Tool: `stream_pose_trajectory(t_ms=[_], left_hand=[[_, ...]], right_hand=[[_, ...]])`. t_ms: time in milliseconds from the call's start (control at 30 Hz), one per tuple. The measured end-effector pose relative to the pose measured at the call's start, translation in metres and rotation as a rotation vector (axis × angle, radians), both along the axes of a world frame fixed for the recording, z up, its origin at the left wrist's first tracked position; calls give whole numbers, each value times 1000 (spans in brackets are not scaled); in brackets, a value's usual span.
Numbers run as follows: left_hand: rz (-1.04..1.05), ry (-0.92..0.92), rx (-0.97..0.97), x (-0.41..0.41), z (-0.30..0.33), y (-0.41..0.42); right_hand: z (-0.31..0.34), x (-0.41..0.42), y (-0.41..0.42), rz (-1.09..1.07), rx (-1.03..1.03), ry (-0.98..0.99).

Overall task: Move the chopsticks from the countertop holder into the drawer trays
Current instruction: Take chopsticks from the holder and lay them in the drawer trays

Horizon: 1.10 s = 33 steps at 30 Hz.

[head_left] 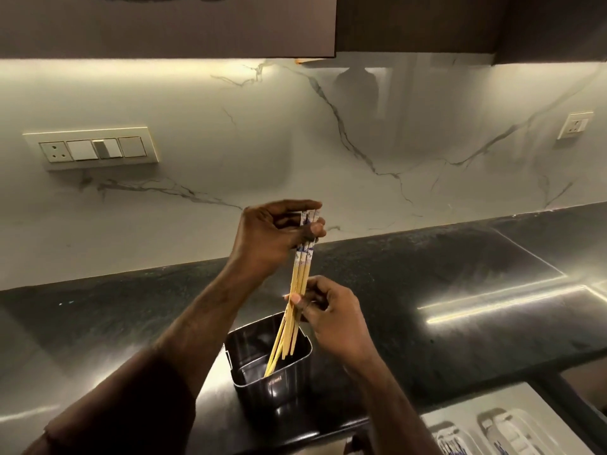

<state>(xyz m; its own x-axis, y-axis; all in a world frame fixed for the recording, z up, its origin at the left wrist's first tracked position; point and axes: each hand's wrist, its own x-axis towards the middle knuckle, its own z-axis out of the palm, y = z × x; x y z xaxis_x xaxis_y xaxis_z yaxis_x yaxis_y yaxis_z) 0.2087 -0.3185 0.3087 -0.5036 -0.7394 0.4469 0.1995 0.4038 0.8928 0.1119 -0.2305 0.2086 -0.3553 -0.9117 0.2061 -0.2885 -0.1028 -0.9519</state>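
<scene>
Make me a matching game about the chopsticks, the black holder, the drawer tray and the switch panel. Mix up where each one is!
Things:
1. chopsticks
2. black holder
3. drawer tray
4. switch panel

Places:
A. on the wall, far left
B. standing on the dark countertop
C. gripped by both hands
D. bottom right corner, below the counter edge

Pairs: 1-C, 2-B, 3-D, 4-A

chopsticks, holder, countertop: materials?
Chopsticks: probably bamboo or wood, pale yellow and matte, with blue-and-white patterned tops. Holder: looks like dark glossy metal or plastic, mirror-like reflections; cannot tell which. Countertop: likely polished dark stone, speckled with sharp light glare.
</scene>
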Motion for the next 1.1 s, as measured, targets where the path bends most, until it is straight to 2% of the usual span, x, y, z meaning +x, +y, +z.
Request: stream_pose_trajectory(t_ms=[133,267,567,767,1100], left_hand=[[-7,67,63,11,12,16],[-19,115,90,23,21,34],[-91,196,65,62,39,87],[-108,226,60,93,37,120],[-171,263,129,73,45,195]], right_hand=[[1,-2,23,177,80,-83],[0,5,50,230,154,-69],[25,43,116,88,138,-4],[20,86,163,47,147,-163],[25,80,256,-84,117,-220]])
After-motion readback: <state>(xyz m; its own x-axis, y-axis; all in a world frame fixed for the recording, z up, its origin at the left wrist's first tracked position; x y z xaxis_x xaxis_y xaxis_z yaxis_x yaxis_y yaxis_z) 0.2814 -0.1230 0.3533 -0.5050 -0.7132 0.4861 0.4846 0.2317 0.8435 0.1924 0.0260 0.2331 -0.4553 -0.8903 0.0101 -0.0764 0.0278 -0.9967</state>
